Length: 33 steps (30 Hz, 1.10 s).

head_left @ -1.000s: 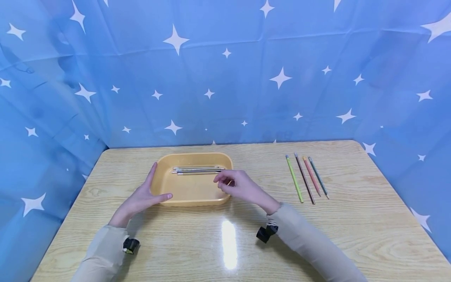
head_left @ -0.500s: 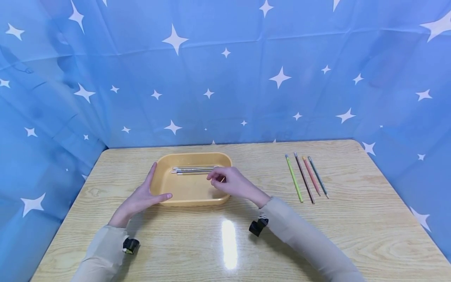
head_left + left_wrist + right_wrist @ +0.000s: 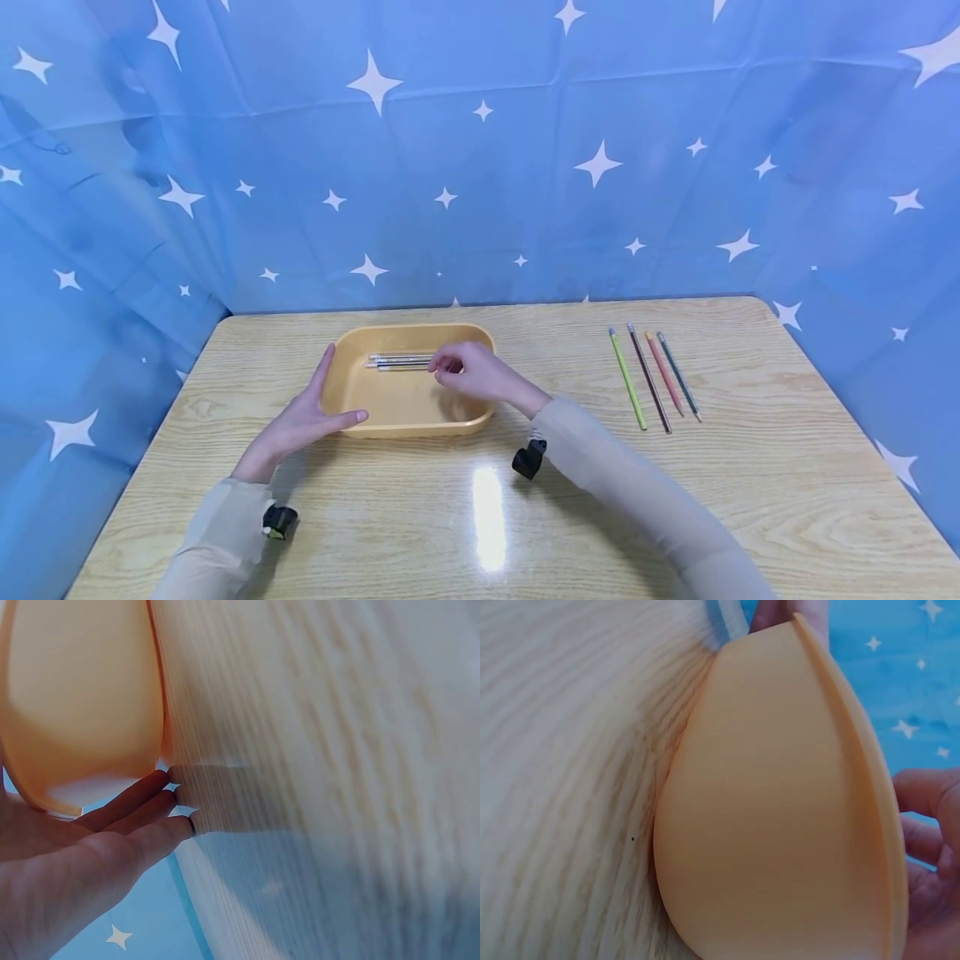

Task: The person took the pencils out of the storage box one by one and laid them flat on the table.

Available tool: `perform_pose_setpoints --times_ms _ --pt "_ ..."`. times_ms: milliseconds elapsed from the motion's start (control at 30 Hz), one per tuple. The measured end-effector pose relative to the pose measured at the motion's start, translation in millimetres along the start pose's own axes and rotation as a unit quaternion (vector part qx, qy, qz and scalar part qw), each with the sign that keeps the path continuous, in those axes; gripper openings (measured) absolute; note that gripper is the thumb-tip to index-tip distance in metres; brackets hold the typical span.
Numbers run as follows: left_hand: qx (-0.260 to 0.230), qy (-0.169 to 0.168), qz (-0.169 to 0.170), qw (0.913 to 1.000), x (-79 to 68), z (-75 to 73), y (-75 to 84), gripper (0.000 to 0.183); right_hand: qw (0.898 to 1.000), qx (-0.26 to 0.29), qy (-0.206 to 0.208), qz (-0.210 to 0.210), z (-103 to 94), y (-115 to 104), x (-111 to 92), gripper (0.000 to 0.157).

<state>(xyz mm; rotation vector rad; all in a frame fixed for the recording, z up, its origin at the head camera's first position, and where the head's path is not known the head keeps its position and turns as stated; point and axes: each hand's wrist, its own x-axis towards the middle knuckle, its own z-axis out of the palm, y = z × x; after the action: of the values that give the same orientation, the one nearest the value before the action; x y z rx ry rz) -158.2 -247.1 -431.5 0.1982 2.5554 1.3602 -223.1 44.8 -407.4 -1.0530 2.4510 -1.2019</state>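
Observation:
A shallow orange-tan tray (image 3: 393, 402) stands on the table with several pencils (image 3: 397, 363) lying side by side across it. At its left front corner, my left hand (image 3: 302, 420) holds the wall, thumb over the rim and fingers spread along the outside. My right hand (image 3: 480, 372) is over the tray's right half, its bent fingers above the pencils' right ends, which they hide. I see nothing between those fingers. In the right wrist view the tray wall (image 3: 772, 795) covers the fingertips. The left wrist view shows extended fingers (image 3: 154, 836) beside the tray.
To the right on the wood-grain table (image 3: 772, 492) lie a lime green pencil (image 3: 627, 377), a dark brown pencil (image 3: 649, 377), a pink pencil (image 3: 664, 373) and a teal pencil (image 3: 679, 375). A blue curtain (image 3: 510, 167) with white stars hangs behind.
My right hand has moved left and away from me, from the tray's right edge to over the pencils in it. The left hand, tray and pencils look still.

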Motion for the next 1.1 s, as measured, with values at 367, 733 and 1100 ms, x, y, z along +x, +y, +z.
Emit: perform_pose_setpoints --times_ms 367,733,1100 --pt "-0.003 -0.001 -0.006 1.0000 -0.1 -0.7 0.9 0.119 0.999 -0.020 -0.008 0.049 6.7 1.5 17.7 0.014" --pt "-0.009 -0.001 0.001 1.0000 0.0 0.9 0.1 0.118 0.996 -0.033 0.002 0.078 15.8 11.0 31.8 0.016" --pt "-0.007 0.000 -0.001 1.0000 0.5 0.7 -0.8 0.118 0.994 -0.061 -0.027 0.084 17.3 15.0 34.4 0.028"
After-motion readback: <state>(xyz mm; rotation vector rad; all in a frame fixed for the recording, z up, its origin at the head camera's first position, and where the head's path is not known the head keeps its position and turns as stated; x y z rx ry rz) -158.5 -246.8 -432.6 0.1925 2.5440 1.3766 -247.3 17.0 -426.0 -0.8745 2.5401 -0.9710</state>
